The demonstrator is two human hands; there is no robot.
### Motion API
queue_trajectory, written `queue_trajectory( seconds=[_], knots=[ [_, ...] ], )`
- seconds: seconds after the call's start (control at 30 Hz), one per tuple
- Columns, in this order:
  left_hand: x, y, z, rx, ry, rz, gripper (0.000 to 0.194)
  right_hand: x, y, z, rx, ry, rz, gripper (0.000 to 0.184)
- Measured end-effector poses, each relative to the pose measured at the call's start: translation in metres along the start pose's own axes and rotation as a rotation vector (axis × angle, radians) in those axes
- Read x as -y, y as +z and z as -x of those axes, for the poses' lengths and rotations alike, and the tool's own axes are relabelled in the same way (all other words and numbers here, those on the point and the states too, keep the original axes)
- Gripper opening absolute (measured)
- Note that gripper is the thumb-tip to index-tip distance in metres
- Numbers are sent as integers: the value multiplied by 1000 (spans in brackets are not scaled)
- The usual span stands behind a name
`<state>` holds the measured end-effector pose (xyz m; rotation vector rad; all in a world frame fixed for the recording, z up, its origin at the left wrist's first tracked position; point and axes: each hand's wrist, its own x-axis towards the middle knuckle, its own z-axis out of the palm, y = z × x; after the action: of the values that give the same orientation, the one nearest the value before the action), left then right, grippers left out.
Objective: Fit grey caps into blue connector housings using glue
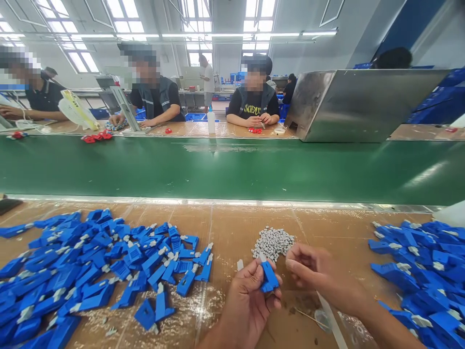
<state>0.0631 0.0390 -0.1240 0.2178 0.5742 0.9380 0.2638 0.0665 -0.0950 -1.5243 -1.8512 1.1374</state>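
My left hand (250,298) is closed on a small blue plastic part (269,277), which has a pale grey piece at its upper end. Just to the right of it, my right hand (312,266) has its thumb and fingers pinched together; what they hold, if anything, is hidden. Beyond both hands lies a heap of small grey plastic pieces (273,242), close to the right fingertips. Many blue parts with grey tips (109,261) are spread over the left of the table. Another pile of such blue parts (428,276) lies to the right.
A green conveyor belt (232,169) runs across beyond the brown tabletop (225,218). People sit along its far side, near a white bottle (211,121) and a large metal housing (363,104). A thin stick (307,314) lies by my right forearm.
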Motion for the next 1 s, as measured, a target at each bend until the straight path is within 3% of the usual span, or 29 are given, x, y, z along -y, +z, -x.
queue_trajectory(
  seconds=[0.2, 0.3, 0.5, 0.8, 1.0],
  knots=[
    [4, -1, -1, 12, 14, -11, 45, 3, 2, 27, 54, 230, -759, 49],
    [4, -3, -2, 6, 11, -9, 43, 4, 9, 28, 32, 264, -910, 50],
    [2, -4, -3, 19, -15, -22, 44, 14, 18, 27, -33, 247, -1017, 49],
    [7, -12, -5, 78, -19, -50, 44, 16, 22, 31, -79, 368, -1167, 40],
    [12, -16, -3, 127, 68, -192, 37, 20, 26, 34, -18, 253, -1080, 38]
  ],
)
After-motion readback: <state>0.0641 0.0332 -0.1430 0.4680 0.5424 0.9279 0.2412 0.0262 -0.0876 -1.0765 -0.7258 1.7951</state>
